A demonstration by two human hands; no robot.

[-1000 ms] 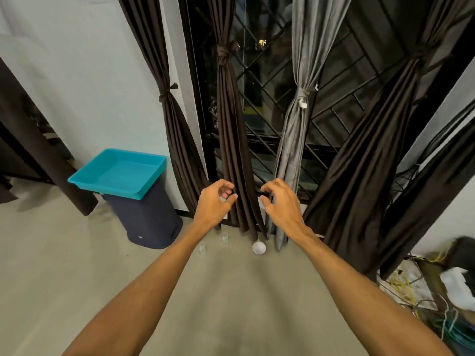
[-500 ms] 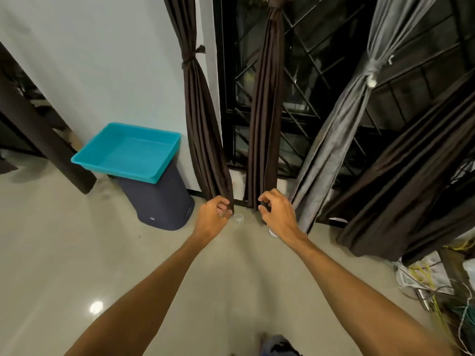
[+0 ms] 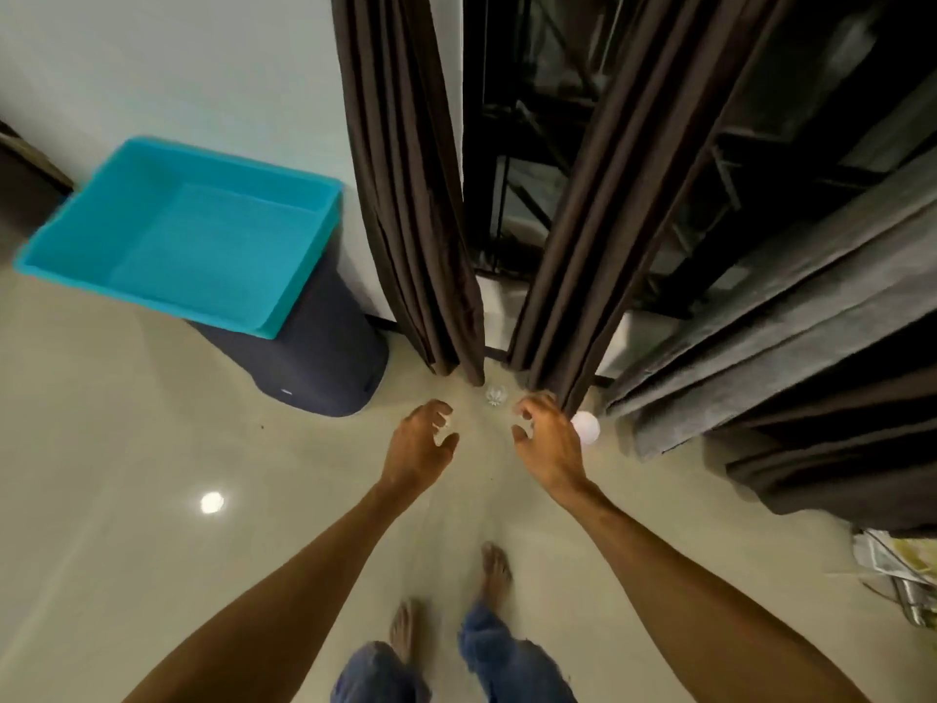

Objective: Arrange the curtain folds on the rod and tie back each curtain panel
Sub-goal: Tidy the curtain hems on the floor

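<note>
- A teal plastic tub [image 3: 187,230] is sitting on top of a dark bin [image 3: 324,362], which is standing on the floor [image 3: 127,499] next to the white wall [image 3: 203,68].
- A bright spot of light [image 3: 212,502] is shining on the floor in front of the bin.
- A brown curtain panel [image 3: 410,195] is hanging down just right of the bin, and its bottom edge is reaching the floor.
- The left hand [image 3: 418,446] is hovering over the floor below that panel. Its fingers [image 3: 438,408] are bent and apart, and they are holding nothing.
- Two bare feet [image 3: 494,570] in blue jeans are standing near the bottom edge, between the arms.
- A small clear thing [image 3: 496,395] is lying on the floor between the two brown panels. It is too blurry to name.
- The right hand [image 3: 550,438] is hovering just beside the bottom of the second brown curtain panel [image 3: 598,220]. Its fingers [image 3: 532,400] are bent and apart, gripping nothing. I cannot tell if they are touching the cloth.
- A white ball [image 3: 585,427] is lying on the floor, peeking out behind the right hand.
- A grey curtain [image 3: 760,322] is hanging at a slant further right.
- Another dark brown curtain [image 3: 836,464] is hanging beside it, at the far right.
- Some papers and metal bits [image 3: 902,565] are lying in the right corner.
</note>
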